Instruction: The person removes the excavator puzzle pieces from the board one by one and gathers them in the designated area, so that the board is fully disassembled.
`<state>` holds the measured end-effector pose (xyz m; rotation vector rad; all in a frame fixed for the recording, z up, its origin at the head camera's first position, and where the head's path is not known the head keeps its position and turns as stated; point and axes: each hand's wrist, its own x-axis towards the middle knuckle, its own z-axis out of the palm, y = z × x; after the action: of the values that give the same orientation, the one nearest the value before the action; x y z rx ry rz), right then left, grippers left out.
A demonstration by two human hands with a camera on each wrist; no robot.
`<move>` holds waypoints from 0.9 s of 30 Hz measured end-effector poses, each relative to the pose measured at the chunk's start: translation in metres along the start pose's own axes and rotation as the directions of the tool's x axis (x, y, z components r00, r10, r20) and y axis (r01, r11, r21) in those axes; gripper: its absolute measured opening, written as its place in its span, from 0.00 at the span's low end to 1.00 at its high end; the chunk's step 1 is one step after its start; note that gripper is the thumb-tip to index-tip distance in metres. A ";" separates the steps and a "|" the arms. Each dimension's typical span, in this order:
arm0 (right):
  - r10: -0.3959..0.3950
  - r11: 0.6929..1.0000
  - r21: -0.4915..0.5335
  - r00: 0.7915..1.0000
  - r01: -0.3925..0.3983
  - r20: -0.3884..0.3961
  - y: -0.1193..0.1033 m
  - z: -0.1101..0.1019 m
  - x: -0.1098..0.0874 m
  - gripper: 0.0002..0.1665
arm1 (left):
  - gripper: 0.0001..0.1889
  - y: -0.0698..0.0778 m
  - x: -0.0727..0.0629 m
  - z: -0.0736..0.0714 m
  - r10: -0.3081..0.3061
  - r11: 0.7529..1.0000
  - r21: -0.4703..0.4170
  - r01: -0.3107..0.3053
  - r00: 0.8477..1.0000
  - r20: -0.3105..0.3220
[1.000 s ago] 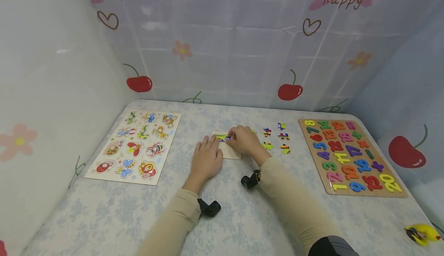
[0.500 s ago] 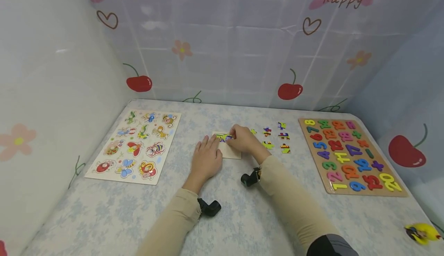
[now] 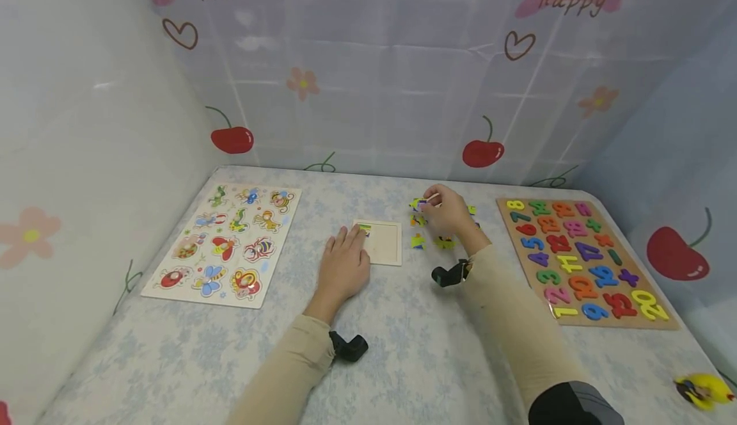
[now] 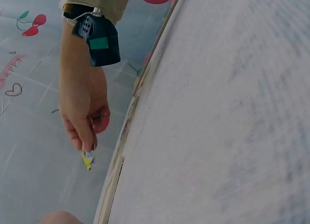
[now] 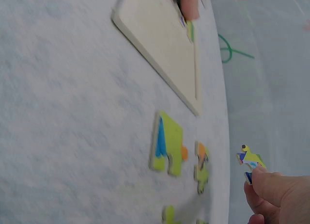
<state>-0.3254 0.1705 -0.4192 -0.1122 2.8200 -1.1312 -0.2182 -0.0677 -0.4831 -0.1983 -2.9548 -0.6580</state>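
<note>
My left hand [image 3: 344,266] lies with straight fingers over the left side of a pale wooden puzzle tray [image 3: 384,249]. Part of a green and purple puzzle piece [image 3: 365,227] shows in the tray's upper left corner, beside those fingertips. Off to the tray's right, my right hand [image 3: 451,215] pinches a small yellow jigsaw piece [image 5: 252,158] with purple and blue parts between thumb and fingers, raised above the table. Several loose pieces lie under and around this hand, among them a green and blue one [image 5: 170,144]; the hand hides some of them in the head view.
An insect picture board [image 3: 226,246] lies on the left of the table. At the right is a wooden number board [image 3: 587,262] with coloured digits. A yellow toy [image 3: 704,389] sits near the right edge. Printed curtains stand behind and at the sides.
My right hand has moved from the tray rightward to the loose pieces, holding a piece. Less coloured piece now shows along the tray's top. My left hand stays in place.
</note>
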 end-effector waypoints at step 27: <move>0.093 0.923 -0.354 0.980 -0.151 -0.176 0.032 -0.019 0.015 0.14 | 0.28 0.001 0.000 -0.002 -0.006 1.000 0.014 0.006 1.000 0.015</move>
<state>-0.3437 0.2047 -0.4289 0.1309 3.0938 -0.6013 -0.2176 -0.0675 -0.4809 -0.1939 -2.9744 -0.6390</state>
